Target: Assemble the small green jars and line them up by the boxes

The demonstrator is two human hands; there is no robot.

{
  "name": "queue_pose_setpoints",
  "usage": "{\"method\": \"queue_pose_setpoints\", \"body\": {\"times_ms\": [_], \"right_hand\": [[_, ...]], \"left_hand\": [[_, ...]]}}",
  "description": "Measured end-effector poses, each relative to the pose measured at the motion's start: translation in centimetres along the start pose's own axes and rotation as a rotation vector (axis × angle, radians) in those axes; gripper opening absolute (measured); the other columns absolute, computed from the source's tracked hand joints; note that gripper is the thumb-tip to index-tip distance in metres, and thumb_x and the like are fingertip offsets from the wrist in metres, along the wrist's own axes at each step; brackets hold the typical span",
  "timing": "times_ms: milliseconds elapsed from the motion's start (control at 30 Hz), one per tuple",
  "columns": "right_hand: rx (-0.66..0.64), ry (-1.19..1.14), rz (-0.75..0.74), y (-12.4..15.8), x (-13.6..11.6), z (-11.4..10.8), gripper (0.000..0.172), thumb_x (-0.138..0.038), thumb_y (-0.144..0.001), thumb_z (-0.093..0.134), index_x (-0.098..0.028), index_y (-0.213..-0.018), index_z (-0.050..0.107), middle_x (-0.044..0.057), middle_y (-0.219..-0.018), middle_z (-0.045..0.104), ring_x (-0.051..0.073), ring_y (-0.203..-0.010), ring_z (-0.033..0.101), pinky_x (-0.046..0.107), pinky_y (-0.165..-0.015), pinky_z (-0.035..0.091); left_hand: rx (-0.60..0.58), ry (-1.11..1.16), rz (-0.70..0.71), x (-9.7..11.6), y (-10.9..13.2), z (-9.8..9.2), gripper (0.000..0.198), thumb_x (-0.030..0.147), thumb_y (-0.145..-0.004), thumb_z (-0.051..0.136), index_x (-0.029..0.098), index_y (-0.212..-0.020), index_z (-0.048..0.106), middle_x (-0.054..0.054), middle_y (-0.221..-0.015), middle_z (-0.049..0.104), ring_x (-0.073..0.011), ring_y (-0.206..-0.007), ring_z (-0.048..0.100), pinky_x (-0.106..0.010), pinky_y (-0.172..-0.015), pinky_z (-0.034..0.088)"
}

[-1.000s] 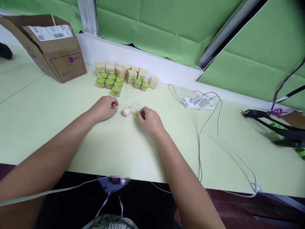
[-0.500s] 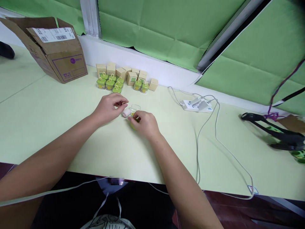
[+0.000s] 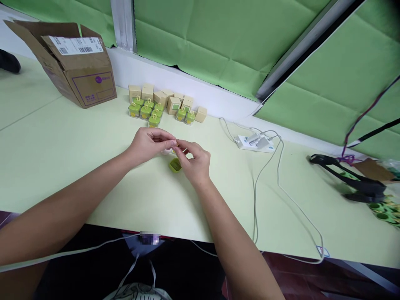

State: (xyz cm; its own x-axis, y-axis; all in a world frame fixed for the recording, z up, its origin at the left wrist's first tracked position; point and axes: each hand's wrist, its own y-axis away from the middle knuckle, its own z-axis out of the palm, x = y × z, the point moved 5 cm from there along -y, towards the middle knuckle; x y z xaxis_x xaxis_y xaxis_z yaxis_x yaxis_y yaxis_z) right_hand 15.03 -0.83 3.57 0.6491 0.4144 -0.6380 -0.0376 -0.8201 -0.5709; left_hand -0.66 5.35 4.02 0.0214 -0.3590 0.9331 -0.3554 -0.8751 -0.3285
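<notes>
Clock positions taken from the centre of view, the site presents as a workroom, exact type unconfirmed, evidenced by a long pale table (image 3: 150, 196), an open carton (image 3: 90, 83) with a barcode label (image 3: 76, 45) at ten o'clock, small cardboard boxes (image 3: 160, 98) at eleven, a power strip (image 3: 248, 144) with adapters at three and green sheeting (image 3: 218, 46) at twelve.

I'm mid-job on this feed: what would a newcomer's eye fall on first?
Probably the big open cardboard carton at the back left, with its white printed label. Next, the left hand and right hand, fingertips brought together near the middle of the table, with a small green lid lying just below them. Behind them, green-lidded clear containers cluster in front of small tan boxes.
</notes>
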Motion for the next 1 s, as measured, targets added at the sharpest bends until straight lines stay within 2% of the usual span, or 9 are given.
{"method": "queue_pose_setpoints", "body": {"times_ms": [133,233,367,500,600,733,867,1000], "right_hand": [[0.136,-0.084,0.092,-0.2,0.8,-0.9,0.022,-0.045,-0.093,0.062,-0.024,-0.096,0.067,0.003,-0.087,0.071,0.017,-0.077,0.066,0.032,-0.074,0.059],[0.222,-0.129,0.196,-0.4,1.9,-1.7,0.022,-0.044,-0.092,0.061,-0.023,-0.089,0.059,0.0,-0.079,0.062,0.014,-0.069,0.06,0.027,-0.066,0.054],[0.276,-0.204,0.267,-0.7,3.0,-2.2,0.025,-0.047,-0.09,0.063,-0.023,-0.091,0.059,-0.003,-0.075,0.056,0.012,-0.065,0.054,0.026,-0.062,0.05],[0.29,-0.243,0.252,-0.7,3.0,-2.2,0.027,-0.046,-0.089,0.064,-0.022,-0.1,0.065,-0.003,-0.074,0.056,0.012,-0.065,0.055,0.027,-0.065,0.051],[0.266,-0.213,0.241,-0.6,2.7,-1.9,0.028,-0.045,-0.09,0.063,-0.022,-0.105,0.066,-0.003,-0.074,0.058,0.013,-0.066,0.057,0.028,-0.068,0.052],[0.241,-0.213,0.226,-0.5,2.5,-1.7,0.027,-0.045,-0.09,0.063,-0.021,-0.103,0.068,-0.002,-0.074,0.062,0.013,-0.066,0.058,0.029,-0.068,0.054],[0.226,-0.251,0.228,-0.5,2.6,-1.8,0.028,-0.047,-0.092,0.062,-0.021,-0.101,0.07,0.003,-0.083,0.071,0.016,-0.072,0.064,0.031,-0.07,0.057],[0.17,-0.209,0.175,-0.4,2.1,-1.7,0.028,-0.047,-0.092,0.063,-0.022,-0.099,0.072,0.004,-0.085,0.074,0.017,-0.073,0.067,0.032,-0.071,0.058]], "left_hand": [[-0.015,-0.147,0.089,0.7,0.6,0.3,0.043,0.047,-0.088,0.07,0.019,-0.121,0.072,-0.01,-0.115,0.075,-0.0221,-0.098,0.072,-0.036,-0.084,0.061],[-0.198,-0.406,0.268,1.5,1.5,1.4,0.034,0.036,-0.092,0.063,0.022,-0.122,0.07,-0.009,-0.126,0.071,-0.0243,-0.114,0.065,-0.04,-0.097,0.055],[-0.487,-0.629,0.417,1.3,2.6,3.0,0.04,0.025,-0.088,0.061,0.024,-0.127,0.066,-0.008,-0.133,0.067,-0.0281,-0.126,0.055,-0.045,-0.109,0.045],[-0.586,-0.728,0.422,0.5,3.0,3.6,0.037,0.021,-0.084,0.061,0.026,-0.12,0.067,-0.005,-0.121,0.072,-0.0283,-0.116,0.057,-0.045,-0.103,0.044],[-0.612,-0.752,0.401,0.1,3.1,3.8,0.031,0.02,-0.083,0.06,0.027,-0.112,0.069,-0.003,-0.108,0.074,-0.0274,-0.109,0.059,-0.043,-0.097,0.045],[-0.616,-0.713,0.397,0.1,3.0,3.9,0.027,0.023,-0.084,0.062,0.026,-0.11,0.067,-0.004,-0.103,0.073,-0.0267,-0.105,0.061,-0.041,-0.093,0.046],[-0.473,-0.633,0.284,0.4,2.2,2.7,0.035,0.026,-0.082,0.064,0.025,-0.117,0.063,-0.005,-0.112,0.07,-0.0244,-0.102,0.064,-0.037,-0.086,0.049],[-0.309,-0.539,0.193,0.4,1.3,1.4,0.039,0.027,-0.078,0.066,0.024,-0.117,0.063,-0.006,-0.116,0.067,-0.0204,-0.093,0.065,-0.035,-0.083,0.054]]}}
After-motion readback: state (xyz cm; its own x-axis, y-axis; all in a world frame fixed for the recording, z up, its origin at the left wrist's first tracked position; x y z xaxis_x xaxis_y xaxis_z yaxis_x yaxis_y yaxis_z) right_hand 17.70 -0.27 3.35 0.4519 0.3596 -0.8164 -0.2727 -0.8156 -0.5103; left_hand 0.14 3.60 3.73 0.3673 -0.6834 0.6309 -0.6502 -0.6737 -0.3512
